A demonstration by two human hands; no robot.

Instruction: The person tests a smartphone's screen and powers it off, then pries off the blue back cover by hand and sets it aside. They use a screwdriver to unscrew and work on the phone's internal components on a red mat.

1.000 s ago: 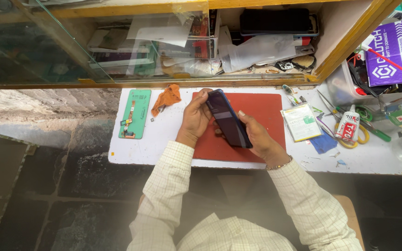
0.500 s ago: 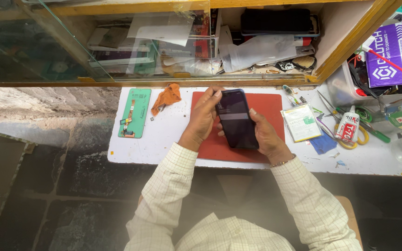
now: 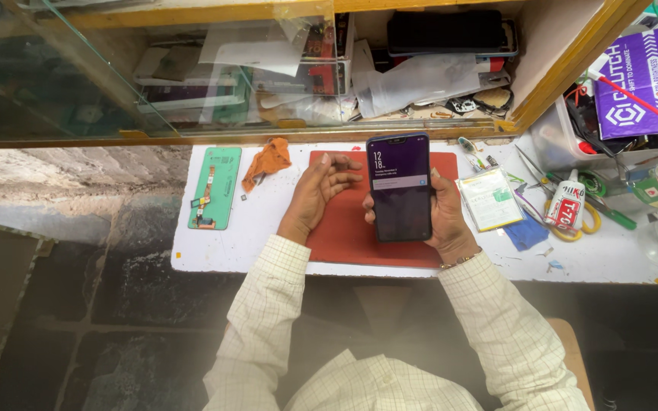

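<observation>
right hand (image 3: 445,221) is gripping the phone (image 3: 399,187) upright (screen lit), above the red mat (image 3: 344,228) | left hand (image 3: 315,192) is resting palm-up on mat, fingers loosely spread, holding nothing

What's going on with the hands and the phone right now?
Right hand holds phone, screen lit. Left hand open, resting on red mat. Nothing blocking.

Your right hand (image 3: 445,221) holds up a dark slab phone with a lit purple screen (image 3: 398,186), while a flat clear pouch with a green-and-white label (image 3: 490,199) lies just right of it on the tabletop (image 3: 611,259), and a purple printed box (image 3: 645,80) stands at the far right.
</observation>
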